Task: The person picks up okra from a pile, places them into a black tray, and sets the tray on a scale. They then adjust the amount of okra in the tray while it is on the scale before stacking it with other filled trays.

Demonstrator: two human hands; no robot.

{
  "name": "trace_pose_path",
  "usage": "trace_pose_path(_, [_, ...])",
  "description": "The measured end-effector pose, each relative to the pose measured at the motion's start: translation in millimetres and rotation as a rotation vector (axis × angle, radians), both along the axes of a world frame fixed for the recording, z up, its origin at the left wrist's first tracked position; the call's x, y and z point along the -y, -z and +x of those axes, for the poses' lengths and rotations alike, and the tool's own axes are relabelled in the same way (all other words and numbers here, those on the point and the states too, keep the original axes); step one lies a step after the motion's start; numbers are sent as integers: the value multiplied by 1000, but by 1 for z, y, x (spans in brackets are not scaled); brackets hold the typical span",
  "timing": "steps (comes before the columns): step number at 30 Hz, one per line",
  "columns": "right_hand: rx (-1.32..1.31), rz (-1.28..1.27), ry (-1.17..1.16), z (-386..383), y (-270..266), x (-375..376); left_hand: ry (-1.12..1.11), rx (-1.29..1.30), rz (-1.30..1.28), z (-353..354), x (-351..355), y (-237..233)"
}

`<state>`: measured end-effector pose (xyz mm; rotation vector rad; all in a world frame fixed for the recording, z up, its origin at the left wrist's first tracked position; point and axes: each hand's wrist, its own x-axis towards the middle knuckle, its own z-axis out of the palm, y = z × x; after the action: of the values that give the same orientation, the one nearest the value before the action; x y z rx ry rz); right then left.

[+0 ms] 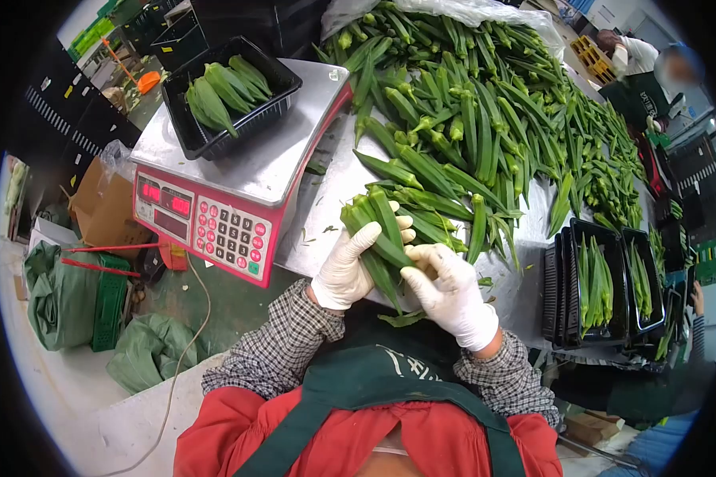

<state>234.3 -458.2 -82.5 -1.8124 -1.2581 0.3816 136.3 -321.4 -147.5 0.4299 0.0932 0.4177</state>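
1. From my remote view through the head camera, I have my left hand (347,269), white-gloved, wrapped around a small bunch of okra (378,230), thumb on the near side.
2. My right hand (453,294), also gloved, is at the bunch's right side with thumb and fingers bent; I cannot tell whether the fingertips pinch a pod.
3. The bunch is above the near edge of the metal table (537,211), in front of my dark green apron (374,372).
4. Just beyond my hands, a big heap of loose okra (485,119) spreads back and to the right.
5. To my left I see a red-framed scale (301,135); its lit digits are too blurred for me to read. A black tray (189,137) sits on its plate, holding several pods (229,89).
6. On my right stand stacked black trays (559,298), the top one holding okra pods (595,282).
7. Farther off at upper right, I see another person (638,99) in a dark apron.
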Motion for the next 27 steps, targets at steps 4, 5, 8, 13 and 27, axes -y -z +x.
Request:
trace_pose_path(4, [-146,-25,41,5,-4,-2,-6,-19,-88,0,1,-6])
trace_pose_path(5, [-140,-24,42,5,-5,-3,-6,-31,-104,0,1,-7])
trace_pose_path(8, [-149,-35,47,3,-3,-2,9,-10,-70,0,0,1])
trace_pose_path(13, [-160,-61,57,1,-2,-3,10,-13,-49,-1,-1,-1])
trace_pose_path(27, [647,33,520,125,-2,-34,74,-15,-78,-3,-1,-10])
